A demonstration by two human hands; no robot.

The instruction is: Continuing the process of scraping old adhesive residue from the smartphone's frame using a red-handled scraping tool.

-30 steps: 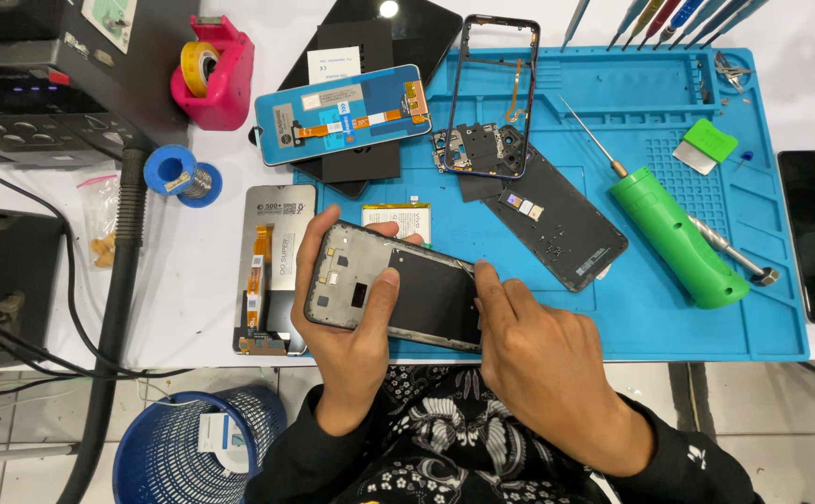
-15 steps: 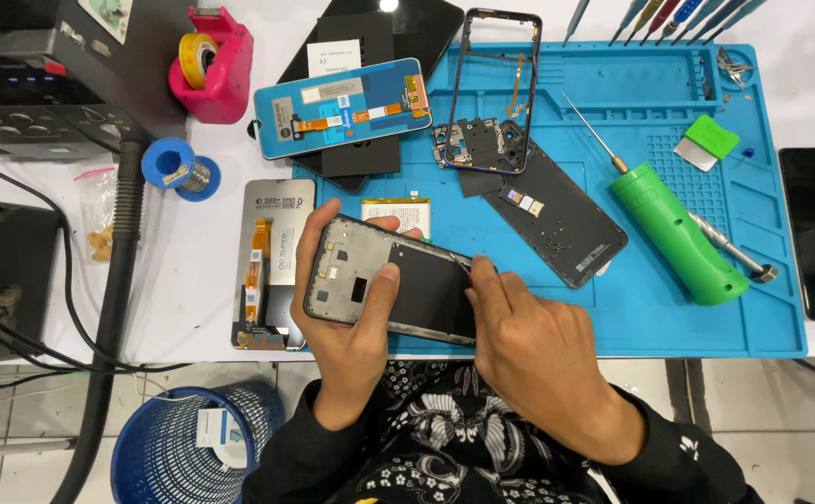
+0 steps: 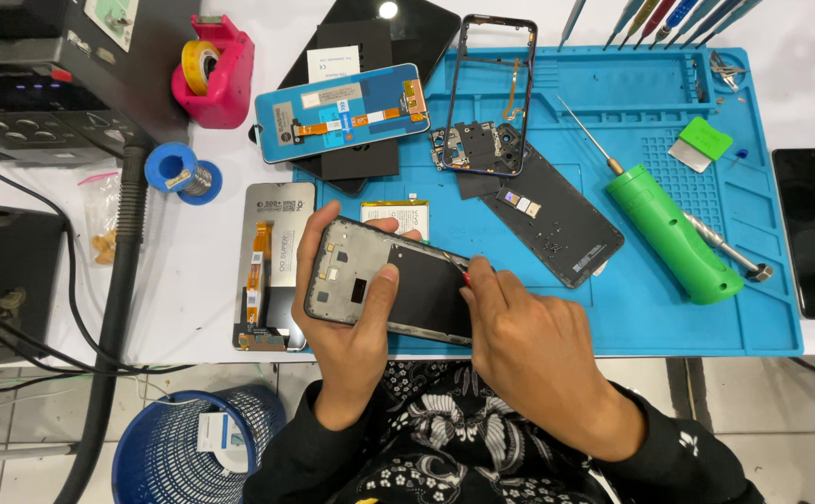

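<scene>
The left hand (image 3: 351, 322) pinched the phone frame (image 3: 393, 285) by its long edges over the blue mat's (image 3: 650, 317) front-left corner; the right hand (image 3: 529, 350) pressed a thin tool against it. It looked light, stiff, fragile.

Both forearms come up from the bottom of the view in black sleeves, bent inward so the hands meet in front of the body. The left hand (image 3: 351, 327) lies palm up, its fingers curled round the far edge of what it carries and its thumb pressed flat across the near face, a closed grip. The right hand (image 3: 529, 341) shows its back to the camera, knuckles raised, wrist cocked slightly left, fingers bunched into a pinch at the tips. The two hands sit just beside each other, almost touching.
</scene>
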